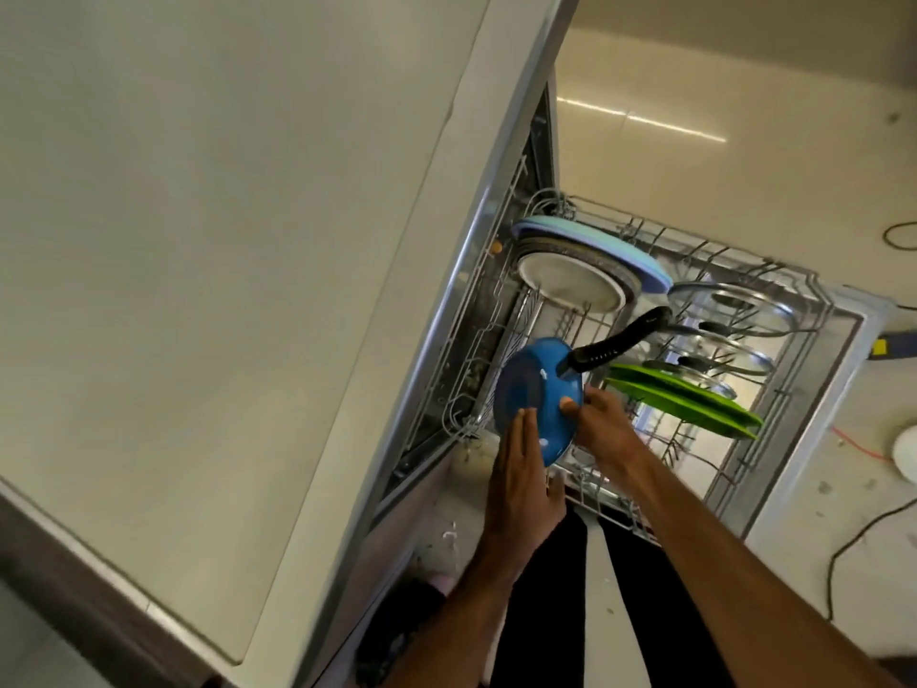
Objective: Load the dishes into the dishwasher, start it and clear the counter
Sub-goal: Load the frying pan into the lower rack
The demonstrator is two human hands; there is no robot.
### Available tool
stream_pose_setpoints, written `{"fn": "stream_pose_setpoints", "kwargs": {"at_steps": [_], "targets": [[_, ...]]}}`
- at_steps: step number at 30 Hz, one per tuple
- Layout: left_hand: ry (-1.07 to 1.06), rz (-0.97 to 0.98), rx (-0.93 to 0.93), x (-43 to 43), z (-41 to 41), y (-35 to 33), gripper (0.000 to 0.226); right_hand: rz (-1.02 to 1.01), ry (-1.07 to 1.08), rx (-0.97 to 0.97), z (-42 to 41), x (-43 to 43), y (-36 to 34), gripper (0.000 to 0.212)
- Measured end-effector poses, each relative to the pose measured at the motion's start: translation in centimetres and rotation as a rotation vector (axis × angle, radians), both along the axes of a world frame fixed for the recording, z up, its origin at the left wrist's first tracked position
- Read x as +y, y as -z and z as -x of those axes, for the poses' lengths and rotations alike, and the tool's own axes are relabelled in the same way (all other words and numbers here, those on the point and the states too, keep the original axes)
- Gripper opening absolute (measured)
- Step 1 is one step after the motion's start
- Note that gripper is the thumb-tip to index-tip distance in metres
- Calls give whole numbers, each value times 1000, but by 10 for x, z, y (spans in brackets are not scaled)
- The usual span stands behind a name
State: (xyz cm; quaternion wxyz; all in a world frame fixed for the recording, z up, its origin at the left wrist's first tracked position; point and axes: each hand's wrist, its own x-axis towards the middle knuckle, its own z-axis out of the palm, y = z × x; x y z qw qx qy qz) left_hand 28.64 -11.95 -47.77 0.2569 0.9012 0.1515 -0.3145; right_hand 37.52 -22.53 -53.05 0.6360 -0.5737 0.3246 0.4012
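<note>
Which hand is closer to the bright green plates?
Right. The right hand, gripping the blue frying pan, is beside the bright green plates; the left hand rests on the pan's other side.

Pulled-out lower dishwasher rack (814,300), wire. On edge in its tines: pale blue plates (603,250) with a white plate (565,285) just beside them; glass lids (734,302); green plates (689,402) next to the lids; a blue frying pan (538,404) at the near corner.

place: kitchen | signs: countertop (223,240), open dishwasher (814,429), racked plates (570,283), pan lids (729,300)
</note>
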Motion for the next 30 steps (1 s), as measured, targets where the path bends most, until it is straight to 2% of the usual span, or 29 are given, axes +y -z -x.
{"fn": "stream_pose_setpoints", "kwargs": {"at_steps": [4,7,12,20,25,30], "targets": [[-107,-74,52,20,13,14,83,-49,-11,-33,-5,5,4,18],[-250,-113,44,33,7,33,68,-86,-53,-73,-18,20,16,12],[-437,-112,66,39,-28,54,62,53,-239,-43,-45,55,49,19],[-413,-172,77,50,-65,94,65,177,-420,-92,-61,85,90,20],[-368,-191,84,59,-70,115,75,187,-394,-108,-72,99,106,22],[-258,-243,-19,60,-69,120,78,183,-375,-111,-78,101,110,20]]}}
